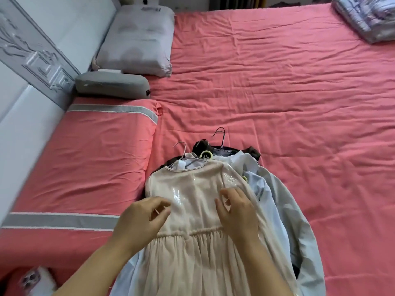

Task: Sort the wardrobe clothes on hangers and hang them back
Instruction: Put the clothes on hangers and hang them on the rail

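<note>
A cream sequinned dress (192, 189) with a gathered tulle skirt lies on top of a pile of clothes on hangers on the pink bed. Beneath it sit a pale blue shirt (275, 201) and dark garments (253, 153). Wire hanger hooks (220, 133) and a pale green plastic hook (207, 154) stick out at the far end of the pile. My left hand (141, 218) hovers over the dress's left side with fingers loosely curled, holding nothing. My right hand (237, 210) rests over the dress's right side, fingers relaxed and bent.
The pink bedsheet (277, 92) spreads far and right. A pink pillow with grey stripes (85, 159) lies at the left, with a grey cushion (111, 85) and a pale pillow (139, 39) beyond it. Folded bedding (367, 18) sits far right. A phone (36, 280) lies at lower left.
</note>
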The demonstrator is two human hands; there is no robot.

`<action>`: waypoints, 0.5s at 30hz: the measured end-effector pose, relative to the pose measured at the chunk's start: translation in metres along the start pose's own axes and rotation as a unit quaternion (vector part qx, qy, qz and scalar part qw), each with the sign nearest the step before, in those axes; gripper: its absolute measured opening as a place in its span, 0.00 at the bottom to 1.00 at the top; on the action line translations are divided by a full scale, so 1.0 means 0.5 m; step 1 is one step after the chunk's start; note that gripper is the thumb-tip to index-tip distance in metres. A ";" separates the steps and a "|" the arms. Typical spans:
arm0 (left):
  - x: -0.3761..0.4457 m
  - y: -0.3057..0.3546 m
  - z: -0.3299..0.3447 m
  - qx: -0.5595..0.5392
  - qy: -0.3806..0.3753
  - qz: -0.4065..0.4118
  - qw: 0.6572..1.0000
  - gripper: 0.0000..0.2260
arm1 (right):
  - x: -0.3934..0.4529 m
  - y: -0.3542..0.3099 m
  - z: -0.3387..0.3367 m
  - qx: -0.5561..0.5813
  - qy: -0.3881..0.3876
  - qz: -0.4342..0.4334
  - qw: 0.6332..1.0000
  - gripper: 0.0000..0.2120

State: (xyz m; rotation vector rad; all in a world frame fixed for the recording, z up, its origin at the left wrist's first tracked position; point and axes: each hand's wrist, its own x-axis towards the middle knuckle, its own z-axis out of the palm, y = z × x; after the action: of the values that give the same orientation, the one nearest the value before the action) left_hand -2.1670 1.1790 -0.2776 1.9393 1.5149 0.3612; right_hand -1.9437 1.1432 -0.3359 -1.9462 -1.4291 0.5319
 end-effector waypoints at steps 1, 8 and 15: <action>0.015 -0.002 0.010 -0.003 0.007 -0.014 1.000 0.10 | 0.027 0.018 0.015 -0.001 -0.009 0.001 1.000 0.08; 0.095 -0.048 0.061 0.007 -0.002 -0.080 0.997 0.04 | 0.190 0.116 0.133 -0.036 -0.048 0.023 0.998 0.07; 0.108 -0.105 0.070 0.011 -0.014 -0.113 0.993 0.06 | 0.272 0.156 0.222 -0.173 -0.095 0.008 0.980 0.16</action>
State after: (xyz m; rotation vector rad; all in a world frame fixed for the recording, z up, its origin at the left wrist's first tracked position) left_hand -2.1708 1.2253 -0.3462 1.7578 1.7052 0.2187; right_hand -1.9205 1.2867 -0.4612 -2.2272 -1.7210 0.5127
